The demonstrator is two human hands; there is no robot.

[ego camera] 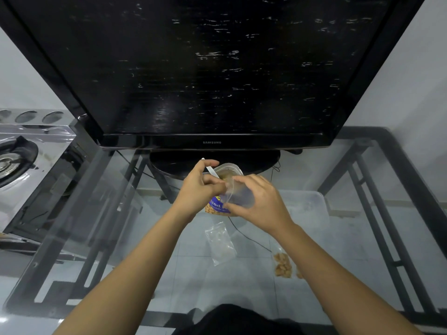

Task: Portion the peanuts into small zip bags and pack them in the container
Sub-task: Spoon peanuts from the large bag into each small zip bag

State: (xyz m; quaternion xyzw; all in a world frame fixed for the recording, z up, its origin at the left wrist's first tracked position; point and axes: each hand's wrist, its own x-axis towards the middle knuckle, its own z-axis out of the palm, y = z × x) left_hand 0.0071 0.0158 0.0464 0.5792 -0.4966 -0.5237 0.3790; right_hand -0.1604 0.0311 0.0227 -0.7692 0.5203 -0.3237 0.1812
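Both hands (198,189) (256,201) pinch a small zip bag (238,194) above the peanut package (216,206).

Black television (205,68) on glass table (108,201); gas stove (21,160) at left.

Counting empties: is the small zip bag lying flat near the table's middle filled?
Empty: the clear small zip bag shows only the glass table through it.

A glass table (116,213) carries a television (205,68), empty zip bag (220,243), filled peanut bag (282,264) and clear container (307,206).
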